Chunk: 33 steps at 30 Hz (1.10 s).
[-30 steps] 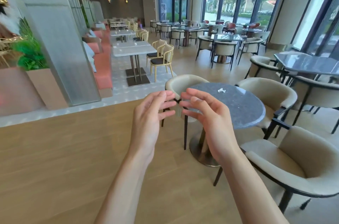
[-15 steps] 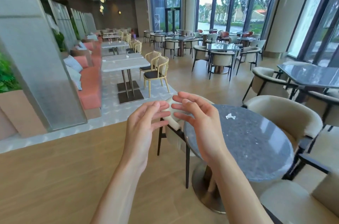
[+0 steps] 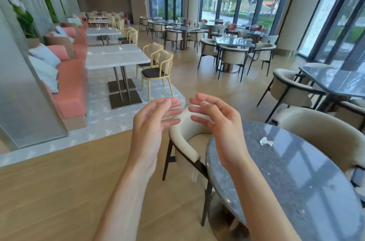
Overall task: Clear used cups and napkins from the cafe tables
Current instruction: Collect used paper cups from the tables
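Low in the frame, both hands are raised with nothing held: the left hand (image 3: 150,124) and the right hand (image 3: 221,124) are kept loosely spread, fingertips facing and nearly meeting. Right of centre, a small crumpled napkin (image 3: 266,141) is seen lying on the round dark table (image 3: 296,191), well apart from the right hand. It is judged light, soft and easily crushed; a pinch from above on its bunched middle should do. A cream chair (image 3: 185,142) is tucked at the table's left edge. Compared with the earlier frames, the table is seen nearer and larger, and the fingers are spread wider.
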### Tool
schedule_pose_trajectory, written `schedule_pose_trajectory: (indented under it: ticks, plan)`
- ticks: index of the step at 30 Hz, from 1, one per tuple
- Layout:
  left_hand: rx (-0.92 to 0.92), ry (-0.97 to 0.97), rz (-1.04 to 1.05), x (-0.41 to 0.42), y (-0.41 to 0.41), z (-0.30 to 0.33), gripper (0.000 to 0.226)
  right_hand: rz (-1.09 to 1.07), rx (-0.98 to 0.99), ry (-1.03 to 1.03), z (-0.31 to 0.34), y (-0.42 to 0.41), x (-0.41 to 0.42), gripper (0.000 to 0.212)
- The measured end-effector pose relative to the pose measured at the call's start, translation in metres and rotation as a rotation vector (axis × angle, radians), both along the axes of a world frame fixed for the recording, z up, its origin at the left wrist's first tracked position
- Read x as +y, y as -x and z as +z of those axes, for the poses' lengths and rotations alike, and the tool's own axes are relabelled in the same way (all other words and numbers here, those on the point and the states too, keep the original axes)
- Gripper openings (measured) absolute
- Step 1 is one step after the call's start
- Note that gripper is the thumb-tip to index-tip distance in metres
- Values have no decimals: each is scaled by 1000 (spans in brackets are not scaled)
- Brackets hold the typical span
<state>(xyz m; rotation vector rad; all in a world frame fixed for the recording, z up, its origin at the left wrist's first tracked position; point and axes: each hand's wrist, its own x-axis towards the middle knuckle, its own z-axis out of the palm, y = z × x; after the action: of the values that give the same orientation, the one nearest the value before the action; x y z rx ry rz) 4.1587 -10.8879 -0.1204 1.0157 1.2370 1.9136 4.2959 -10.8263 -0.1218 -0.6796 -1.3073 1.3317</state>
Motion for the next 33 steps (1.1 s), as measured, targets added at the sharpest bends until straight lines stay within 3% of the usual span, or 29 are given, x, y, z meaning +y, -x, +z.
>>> schedule_pose_trajectory:
  ticks: [9,17,33]
  plan:
    - [-17,16,-76,167,160,13,20,-141,-9,29,4,137,157,31]
    - [-9,81,-140,302,231,-7,22,-175,12,67,-20,218,286,30]
    - [3,119,-175,643,381,-12,19,-275,62,140,-40,347,629,29]
